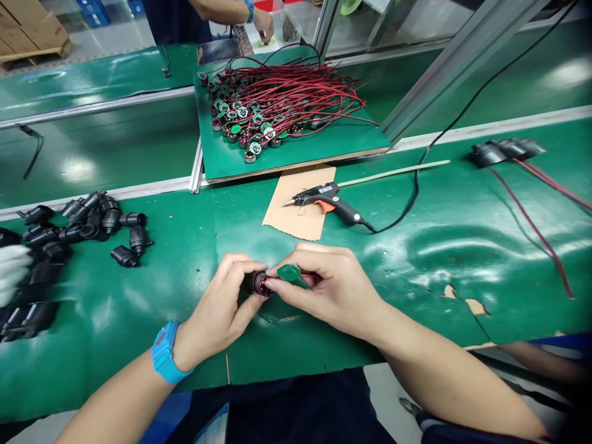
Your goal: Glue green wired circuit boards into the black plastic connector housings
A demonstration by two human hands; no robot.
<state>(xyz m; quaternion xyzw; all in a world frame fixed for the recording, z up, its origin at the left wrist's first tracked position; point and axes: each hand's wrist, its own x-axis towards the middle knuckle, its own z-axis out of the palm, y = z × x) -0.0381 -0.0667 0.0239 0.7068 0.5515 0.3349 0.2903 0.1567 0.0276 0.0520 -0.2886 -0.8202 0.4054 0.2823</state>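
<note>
The fingers of your left hand [226, 299] are closed around a black cylindrical housing [250, 282] over the green worktop [176, 283]. With your right hand [335, 287], you pinch a small round coil part [265, 285] at the mouth of this housing; a green circuit board [289, 272] sits against those fingers. Farther away, a glue gun [329, 196] lies partly on cardboard [277, 217]. Behind it are many wired coil parts [252, 126], and at left black plastic fittings [87, 223] are piled.
</note>
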